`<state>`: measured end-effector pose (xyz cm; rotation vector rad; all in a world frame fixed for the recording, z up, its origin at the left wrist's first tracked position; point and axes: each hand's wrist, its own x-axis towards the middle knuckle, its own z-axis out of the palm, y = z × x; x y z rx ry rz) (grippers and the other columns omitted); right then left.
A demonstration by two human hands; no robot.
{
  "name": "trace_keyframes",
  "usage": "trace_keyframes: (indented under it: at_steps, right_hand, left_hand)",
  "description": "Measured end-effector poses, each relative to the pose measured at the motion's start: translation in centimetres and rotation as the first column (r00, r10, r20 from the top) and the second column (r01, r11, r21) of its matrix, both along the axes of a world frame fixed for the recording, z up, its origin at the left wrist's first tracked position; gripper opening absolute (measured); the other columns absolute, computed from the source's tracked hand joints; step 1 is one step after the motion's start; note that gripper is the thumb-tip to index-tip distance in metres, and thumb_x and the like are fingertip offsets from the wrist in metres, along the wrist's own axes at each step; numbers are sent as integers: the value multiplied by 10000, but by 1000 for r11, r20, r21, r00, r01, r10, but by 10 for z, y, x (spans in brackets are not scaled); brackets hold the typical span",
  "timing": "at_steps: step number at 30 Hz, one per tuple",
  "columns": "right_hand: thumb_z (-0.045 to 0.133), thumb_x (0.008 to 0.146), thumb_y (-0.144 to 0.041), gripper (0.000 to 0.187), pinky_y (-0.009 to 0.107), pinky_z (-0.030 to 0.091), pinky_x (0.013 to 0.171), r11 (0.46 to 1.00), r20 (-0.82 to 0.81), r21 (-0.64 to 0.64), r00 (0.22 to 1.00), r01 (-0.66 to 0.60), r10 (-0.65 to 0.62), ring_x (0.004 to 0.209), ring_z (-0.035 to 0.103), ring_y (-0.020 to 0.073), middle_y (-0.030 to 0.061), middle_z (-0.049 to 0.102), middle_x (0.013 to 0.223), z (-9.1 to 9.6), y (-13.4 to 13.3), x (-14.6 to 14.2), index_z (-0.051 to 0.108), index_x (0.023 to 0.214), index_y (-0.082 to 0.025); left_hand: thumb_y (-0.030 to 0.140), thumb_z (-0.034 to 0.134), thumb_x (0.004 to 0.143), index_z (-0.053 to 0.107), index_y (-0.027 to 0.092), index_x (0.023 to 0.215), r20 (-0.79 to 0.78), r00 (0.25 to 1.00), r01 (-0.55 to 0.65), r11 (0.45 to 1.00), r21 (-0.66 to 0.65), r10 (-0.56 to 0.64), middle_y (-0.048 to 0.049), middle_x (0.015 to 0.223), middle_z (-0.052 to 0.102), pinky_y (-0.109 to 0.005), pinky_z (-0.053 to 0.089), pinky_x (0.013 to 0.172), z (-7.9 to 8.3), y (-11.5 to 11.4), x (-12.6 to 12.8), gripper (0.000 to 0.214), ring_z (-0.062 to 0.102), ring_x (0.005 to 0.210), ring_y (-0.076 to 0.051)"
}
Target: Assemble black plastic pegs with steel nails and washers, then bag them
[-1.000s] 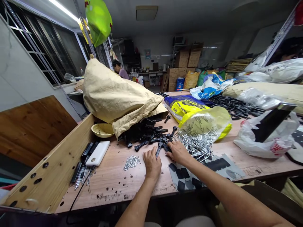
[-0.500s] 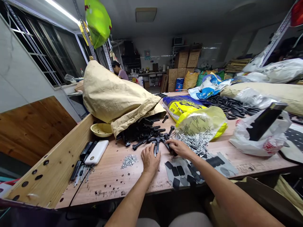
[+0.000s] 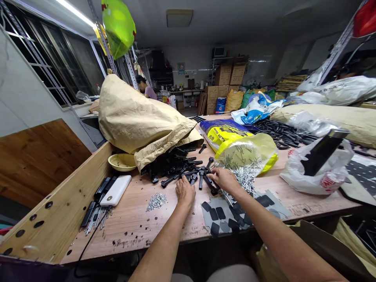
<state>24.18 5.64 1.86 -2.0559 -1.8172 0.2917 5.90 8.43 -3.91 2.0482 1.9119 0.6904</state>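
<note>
A heap of black plastic T-shaped parts (image 3: pixel 173 164) spills from under a tan sack (image 3: pixel 138 117) onto the wooden table (image 3: pixel 141 227). My left hand (image 3: pixel 185 192) lies at the heap's near edge, its fingers bent over a black part (image 3: pixel 192 179). My right hand (image 3: pixel 225 178) is just to its right, fingers closed round another black part (image 3: pixel 212 187) that sticks out toward me. A spread of silver metal pins (image 3: pixel 245 174) lies right beside the right hand. A small pile of washers (image 3: pixel 155 200) sits left of the left hand.
A grey sheet of black pads (image 3: pixel 223 215) lies at the table's front edge. A white power bank (image 3: pixel 116 190), a yellow bowl (image 3: pixel 122 160), a yellow bag (image 3: pixel 235 137) and a white plastic bag (image 3: pixel 317 168) stand around. A person (image 3: pixel 145 88) is far back.
Both hands have moved slightly farther into the heap of black parts. The right hand has pulled one black part out toward the near side. The camera has shifted a little.
</note>
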Motion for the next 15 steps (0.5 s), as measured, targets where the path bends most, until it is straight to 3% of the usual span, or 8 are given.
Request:
trace_keyframes:
  at_steps: [3, 5, 7, 10, 15]
  right_hand:
    - [470, 910, -517, 383, 347, 452, 792, 999, 59, -35, 998, 39, -37, 974, 648, 284, 123, 713, 950, -3, 11, -19, 688, 927, -202]
    - [475, 919, -482, 376, 356, 460, 807, 997, 89, -56, 995, 59, -54, 986, 650, 292, 159, 706, 991, -8, 20, -35, 672, 972, -166]
    - [542, 894, -432, 358, 365, 462, 835, 995, 109, -74, 992, 69, -61, 1022, 641, 305, 194, 689, 1053, -13, 28, -51, 637, 1052, -125]
    - [589, 870, -312, 352, 372, 460, 864, 994, 111, -95, 992, 61, -51, 1049, 633, 311, 220, 671, 1099, -20, 37, -70, 579, 1139, -87]
    - [565, 826, -168, 345, 367, 461, 853, 995, 34, -98, 999, 36, -33, 1025, 640, 300, 222, 674, 1078, -24, 39, -73, 561, 1160, -85]
  left_hand:
    - [246, 572, 827, 461, 130, 1258, 345, 938, 24, 998, 55, -41, -185, 1235, 583, -402, 393, 991, -8, -3, -15, 460, 532, 1180, -284]
    - [288, 572, 831, 482, 179, 1225, 625, 777, 45, 997, 69, -78, -124, 1147, 627, -377, 442, 944, -15, -5, -23, 419, 595, 1076, -236]
    - [323, 595, 815, 482, 192, 1225, 803, 585, 85, 994, 74, -110, -85, 1047, 647, -345, 478, 886, -22, -6, -28, 445, 632, 967, -196]
    - [392, 650, 776, 465, 186, 1257, 916, 382, 143, 987, 70, -120, -63, 988, 640, -312, 508, 809, -28, -6, -33, 556, 653, 848, -161]
    - [467, 696, 740, 492, 187, 1249, 974, 207, 173, 984, 53, -89, -81, 1055, 637, -319, 519, 821, -29, -3, -37, 616, 680, 897, -184]
